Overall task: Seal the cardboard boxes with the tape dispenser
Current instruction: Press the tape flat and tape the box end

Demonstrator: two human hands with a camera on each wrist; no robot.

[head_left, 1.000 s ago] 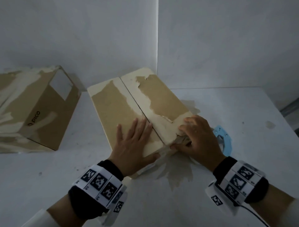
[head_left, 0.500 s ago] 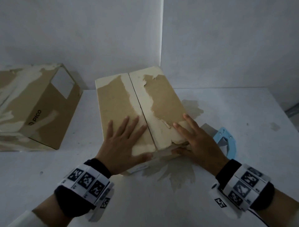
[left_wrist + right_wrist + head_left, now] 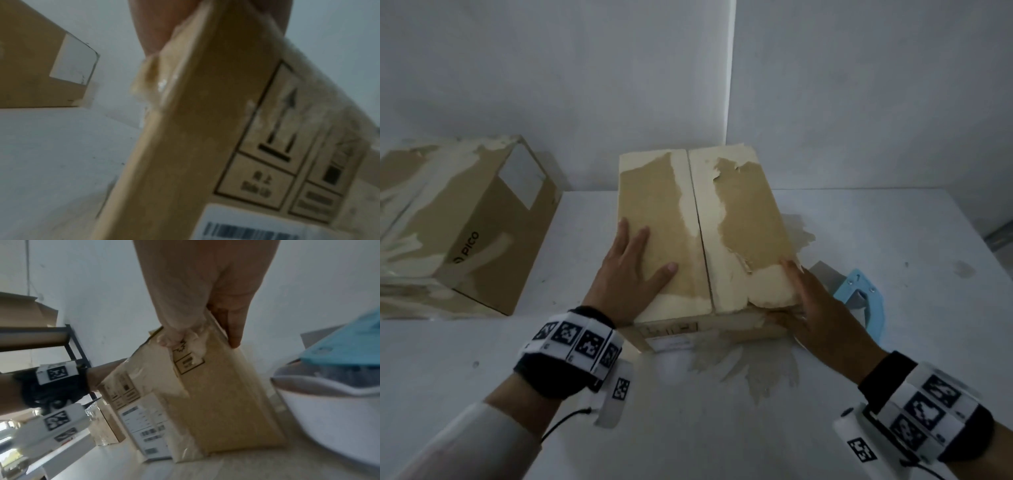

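A worn cardboard box (image 3: 750, 212) stands in the middle of the white table (image 3: 688, 428), both top flaps down and the seam running straight away from me. My left hand (image 3: 633, 263) lies flat on the left flap near its left edge, fingers straight. My right hand (image 3: 815, 308) is at the near right corner, with straight fingers (image 3: 232, 331) along the right side and the thumb on the front face. The blue tape dispenser (image 3: 866, 294) lies on the table just right of that hand, untouched. The left wrist view shows the box's near left corner (image 3: 195, 146) close up.
A second, larger cardboard box (image 3: 465, 219) marked PICO lies tilted at the left of the table. White walls close off the back. A patch of torn paper residue (image 3: 756, 370) sticks to the table in front of the box. A dark metal shelf (image 3: 68, 344) stands behind me.
The box has turned clockwise until its seam points straight away. My left hand slid toward the flap's left edge. My right hand moved off the top to the near right corner.
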